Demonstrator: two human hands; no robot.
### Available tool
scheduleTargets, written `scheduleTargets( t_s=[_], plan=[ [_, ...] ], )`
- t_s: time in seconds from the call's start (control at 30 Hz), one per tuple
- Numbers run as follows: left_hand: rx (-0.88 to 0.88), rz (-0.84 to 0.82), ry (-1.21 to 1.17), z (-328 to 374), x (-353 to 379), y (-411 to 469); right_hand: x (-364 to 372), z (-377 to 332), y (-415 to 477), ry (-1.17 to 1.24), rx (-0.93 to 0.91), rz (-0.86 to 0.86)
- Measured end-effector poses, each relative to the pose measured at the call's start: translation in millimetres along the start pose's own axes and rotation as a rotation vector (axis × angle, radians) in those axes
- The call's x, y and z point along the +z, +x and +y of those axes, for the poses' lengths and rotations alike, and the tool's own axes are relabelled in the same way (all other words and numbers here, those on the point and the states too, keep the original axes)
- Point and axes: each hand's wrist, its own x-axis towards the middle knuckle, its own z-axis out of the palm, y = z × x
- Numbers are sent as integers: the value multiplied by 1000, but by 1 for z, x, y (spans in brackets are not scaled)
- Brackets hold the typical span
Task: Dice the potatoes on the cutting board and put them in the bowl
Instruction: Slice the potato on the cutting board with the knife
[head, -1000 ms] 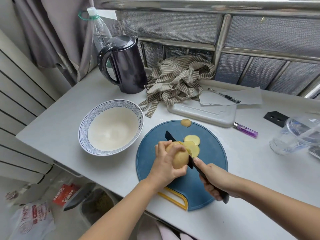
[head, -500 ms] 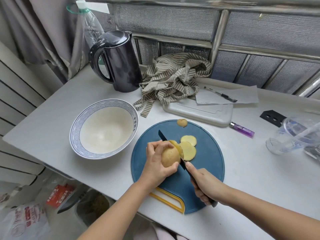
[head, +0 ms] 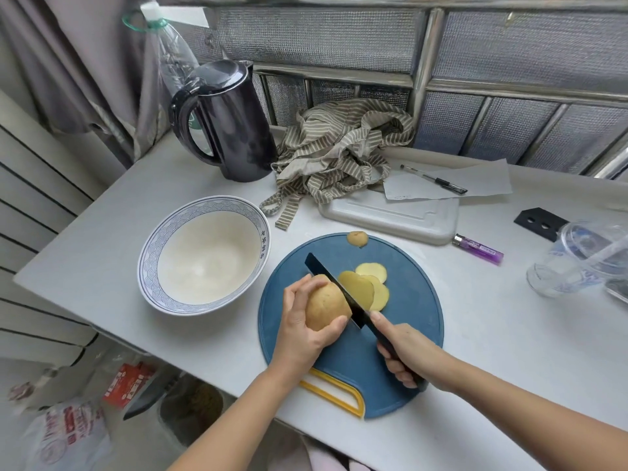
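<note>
My left hand [head: 299,329] holds the potato [head: 326,305] tight. My right hand [head: 407,348] grips the black knife [head: 323,271]. A new slice [head: 356,292] just came off. No cubes yet, and the bowl [head: 207,256] is empty.

Left hand [head: 300,326] curled round potato [head: 326,305], thumb on near end, fingers over far side. Right hand [head: 409,351] wrapped on knife [head: 334,283] handle, index finger stretched forward along top, far as I can see. Both forearms bare, left rising from bottom edge, right angling in from lower right corner.
</note>
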Motion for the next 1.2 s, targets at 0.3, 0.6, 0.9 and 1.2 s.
scheduleTargets(
  t_s=[0.3,0.6,0.9,1.2],
  plan=[
    [5,85,21,3,11,-6,-31,-18,-23,5,-38,-23],
    [12,139,-9,5,15,-9,-27,-28,-52,-88,-121,-28],
    [9,129,-10,5,16,-9,-30,-30,-58,-126,-126,-43],
    [14,92,23,2,16,-8,-29,-28,-59,-149,-134,-44]
  ],
)
